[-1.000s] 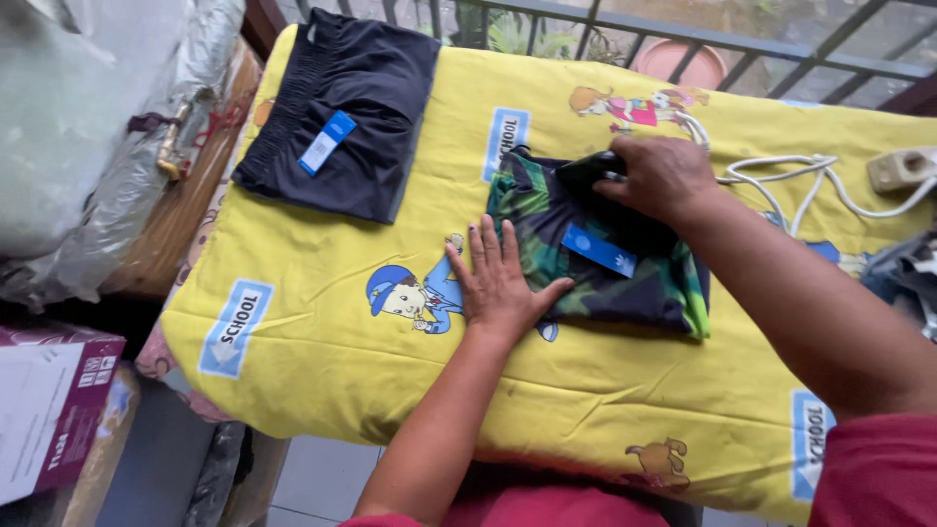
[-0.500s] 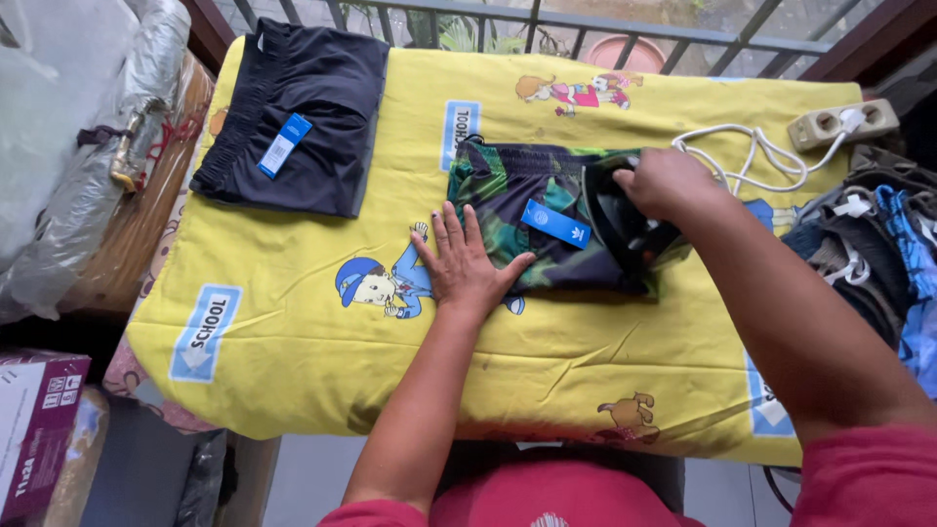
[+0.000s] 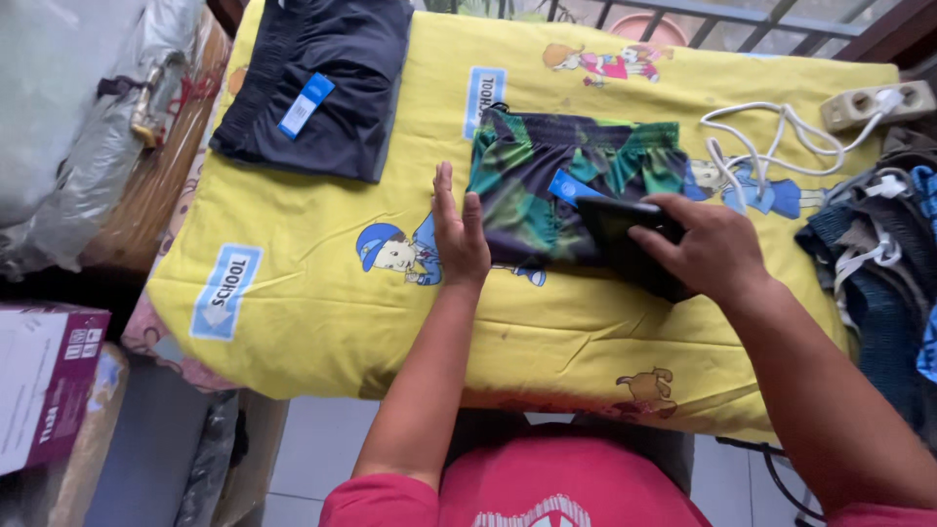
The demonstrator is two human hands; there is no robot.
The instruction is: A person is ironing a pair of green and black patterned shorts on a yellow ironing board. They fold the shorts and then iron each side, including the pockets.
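Resting flat with fingers together, the left hand (image 3: 457, 232) lies open on the yellow cartoon-printed cloth (image 3: 322, 322), its edge touching the left side of the green-and-black patterned shorts (image 3: 547, 185). The right hand (image 3: 708, 249) grips a folded black part of those shorts, which lie at the middle of the cloth with a small blue tag (image 3: 566, 187) on them. At the far left corner sits a folded black garment (image 3: 322, 83) carrying a blue rectangular label (image 3: 305, 104). A white cord (image 3: 771, 141) runs to a power strip (image 3: 872, 105) at the far right. A purple-and-white box (image 3: 44, 385) stands at lower left.
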